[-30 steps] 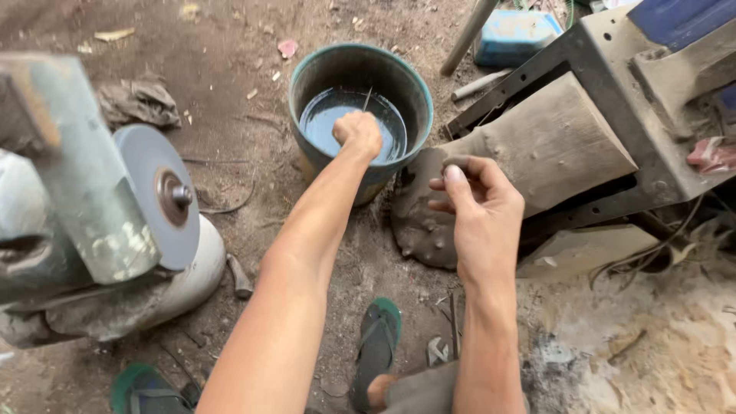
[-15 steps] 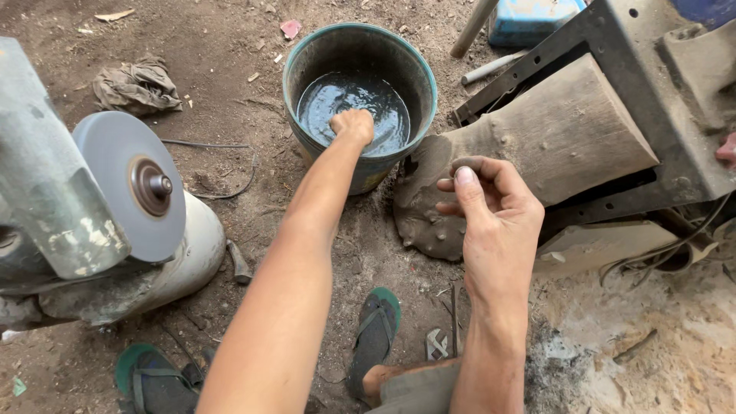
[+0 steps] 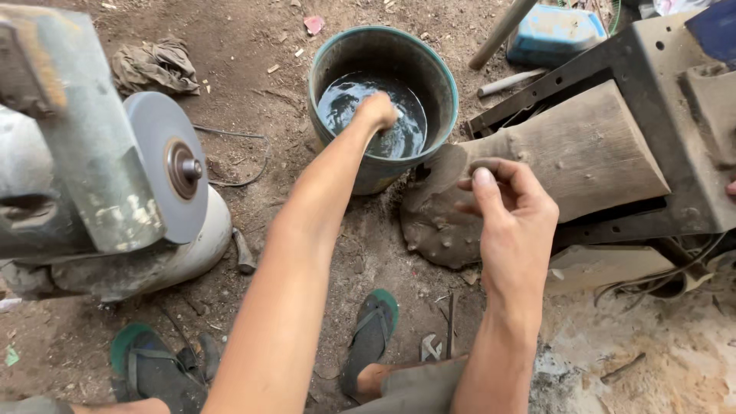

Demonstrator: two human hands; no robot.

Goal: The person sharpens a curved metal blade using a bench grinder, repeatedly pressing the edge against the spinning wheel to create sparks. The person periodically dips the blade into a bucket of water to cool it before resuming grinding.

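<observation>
My left hand (image 3: 377, 110) reaches down into a green-rimmed bucket (image 3: 446, 80) and its curled fingers dip into the dark water (image 3: 345, 100); the fingertips are hidden. My right hand (image 3: 510, 215) hovers lower right of the bucket, fingers loosely curled against the thumb, with nothing visible in them. It is over the edge of a weathered wooden block (image 3: 590, 153) and a round, mud-caked slab (image 3: 437, 230) on the ground.
A bench grinder with a grey grinding wheel (image 3: 165, 172) stands at left. A dark metal frame (image 3: 659, 61) holds the wooden block at right. A rag (image 3: 153, 65), a blue container (image 3: 556, 31) and a pipe (image 3: 502, 31) lie behind. My flip-flops (image 3: 372, 337) rest on dirt.
My left hand has pushed from the bucket's rim down into the water. My right hand has stayed in much the same place. The view has shifted slightly.
</observation>
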